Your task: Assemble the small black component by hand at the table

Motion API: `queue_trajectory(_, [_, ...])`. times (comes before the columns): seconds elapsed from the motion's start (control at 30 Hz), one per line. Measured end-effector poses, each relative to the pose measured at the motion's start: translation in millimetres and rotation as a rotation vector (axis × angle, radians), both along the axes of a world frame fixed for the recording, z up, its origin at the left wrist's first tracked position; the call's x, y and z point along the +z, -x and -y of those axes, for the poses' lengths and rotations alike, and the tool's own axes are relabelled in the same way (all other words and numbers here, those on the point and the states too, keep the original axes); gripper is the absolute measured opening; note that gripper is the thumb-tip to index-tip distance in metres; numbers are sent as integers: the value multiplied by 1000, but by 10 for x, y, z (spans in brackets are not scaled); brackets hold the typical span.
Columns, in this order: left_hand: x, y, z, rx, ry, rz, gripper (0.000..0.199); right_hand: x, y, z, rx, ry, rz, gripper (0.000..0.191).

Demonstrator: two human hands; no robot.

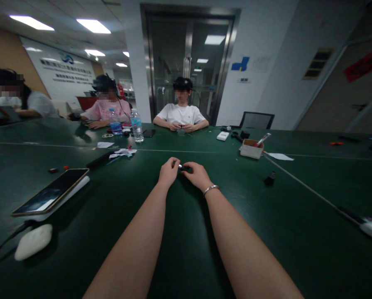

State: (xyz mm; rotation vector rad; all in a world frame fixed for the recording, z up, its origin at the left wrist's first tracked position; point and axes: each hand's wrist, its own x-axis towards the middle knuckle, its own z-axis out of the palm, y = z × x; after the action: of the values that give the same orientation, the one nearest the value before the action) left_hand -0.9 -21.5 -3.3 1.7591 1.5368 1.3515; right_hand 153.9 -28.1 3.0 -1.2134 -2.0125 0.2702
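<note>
Over the middle of the green table, my two hands meet at a small black object with a shiny silver end (180,167); its exact kind is too small to make out. My right hand (198,174), with a silver bracelet at its wrist, pinches the dark part between thumb and fingers. My left hand (169,171) is closed, its fingertips at the silver end. Fingers cover much of the object.
To my left lie a phone (53,192) on a white block and a white computer mouse (34,241). Water bottles (137,126), a small box (251,149) and a black clip-like piece (270,178) stand farther off. A person in white (181,114) sits opposite; others sit at left.
</note>
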Motion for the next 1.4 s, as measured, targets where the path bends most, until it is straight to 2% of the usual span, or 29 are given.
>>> queue_trajectory(0.1, [-2, 14, -36, -121, 45, 138, 23, -33, -15, -27, -22, 65, -43, 27])
queue_trajectory(0.23, [21, 30, -46, -236, 109, 240, 28, -63, -36, -60, -44, 102, -76, 27])
queue_trajectory(0.47, [-53, 46, -98, -167, 70, 186, 28, -68, -34, -63, -45, 87, -86, 25])
queue_trajectory(0.6, [-81, 53, -116, -182, 34, 181, 29, -62, -31, -63, -37, 89, -75, 24])
queue_trajectory(0.77, [-67, 34, -104, -150, 51, 145, 27, -69, -38, -80, -24, 90, -60, 25])
queue_trajectory(0.97, [-50, 21, -94, -204, 76, 153, 26, -88, -55, -92, -50, 107, -84, 25])
queue_trajectory(1.4, [-11, 8, -23, -149, 33, 132, 24, -89, -55, -107, -58, 42, -9, 25])
